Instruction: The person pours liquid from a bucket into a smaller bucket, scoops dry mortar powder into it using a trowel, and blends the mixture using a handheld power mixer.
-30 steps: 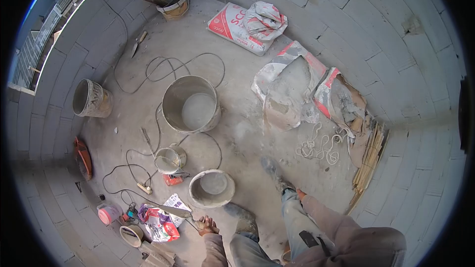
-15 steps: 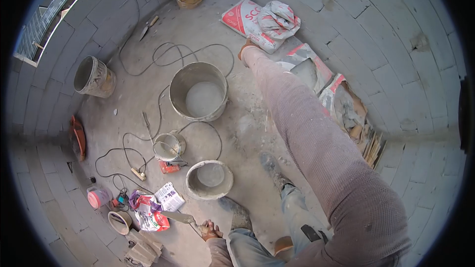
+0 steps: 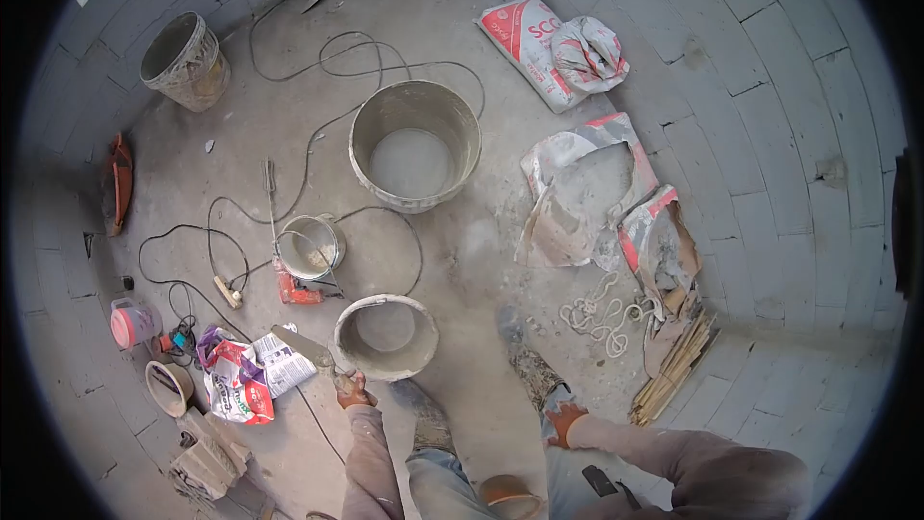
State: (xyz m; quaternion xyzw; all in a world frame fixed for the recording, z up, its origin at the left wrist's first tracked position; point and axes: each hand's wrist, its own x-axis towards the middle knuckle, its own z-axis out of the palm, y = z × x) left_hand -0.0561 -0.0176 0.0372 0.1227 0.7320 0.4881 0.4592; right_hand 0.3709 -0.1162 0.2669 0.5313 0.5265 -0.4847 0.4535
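My left hand (image 3: 353,388) is closed around the handle of a trowel (image 3: 306,349), whose blade points up and left, just left of a small mortar bucket (image 3: 423,354). That bucket holds grey material and stands close to my left boot (image 3: 421,409). My right hand (image 3: 563,421) rests on my right knee with nothing visible in it; its fingers lie along the trouser cloth. A larger tub (image 3: 416,200) with grey contents stands farther forward. A red drill (image 3: 296,291) with a mixing paddle (image 3: 269,178) lies beside a small pail (image 3: 332,248).
At the right are a torn-open cement bag (image 3: 549,149), a full cement bag (image 3: 525,39), tangled rope (image 3: 608,327) and wood strips (image 3: 674,376). A cable (image 3: 421,260) loops across the floor. A tall bucket (image 3: 207,72) and a crumpled bag (image 3: 236,385) are at left.
My right hand has come back from beside the cement bags to my right knee. The trowel in my left hand is now closer to the small bucket. The view has tilted downward.
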